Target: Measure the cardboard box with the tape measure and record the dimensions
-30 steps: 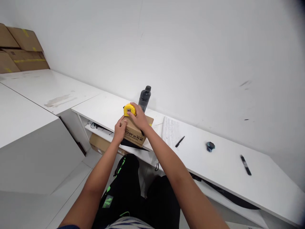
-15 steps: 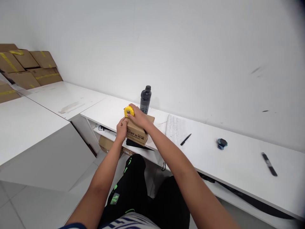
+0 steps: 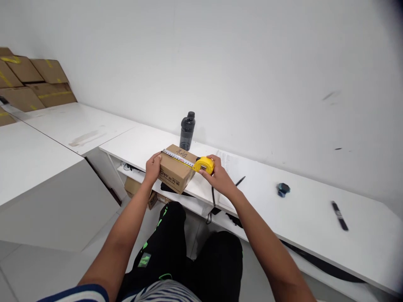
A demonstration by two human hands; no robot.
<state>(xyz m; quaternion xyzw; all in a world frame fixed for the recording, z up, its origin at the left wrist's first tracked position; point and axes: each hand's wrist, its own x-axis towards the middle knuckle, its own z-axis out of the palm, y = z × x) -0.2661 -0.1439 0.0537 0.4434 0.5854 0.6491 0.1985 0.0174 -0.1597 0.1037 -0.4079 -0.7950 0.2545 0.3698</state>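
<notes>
A small brown cardboard box (image 3: 172,171) with dark printing on its front and handwriting on top sits at the front edge of the white shelf. The yellow tape measure (image 3: 204,165) is in my right hand (image 3: 217,174), closed around its case just past the box's right edge. Its white blade (image 3: 178,158) stretches across the top of the box. At the box's left edge, my left hand (image 3: 153,167) pinches the blade's end against the cardboard. A dark strap hangs below the tape measure.
Behind the box stands a dark bottle (image 3: 187,131). Right of my right hand are a black pen (image 3: 241,180) on a paper sheet, a blue-black watch-like object (image 3: 283,189) and a black marker (image 3: 339,216). Taped cardboard boxes (image 3: 50,93) are piled at the far left.
My right hand has moved right with the tape measure, drawing the blade out across the box top. My left hand stays at the box's left edge. The view has shifted slightly.
</notes>
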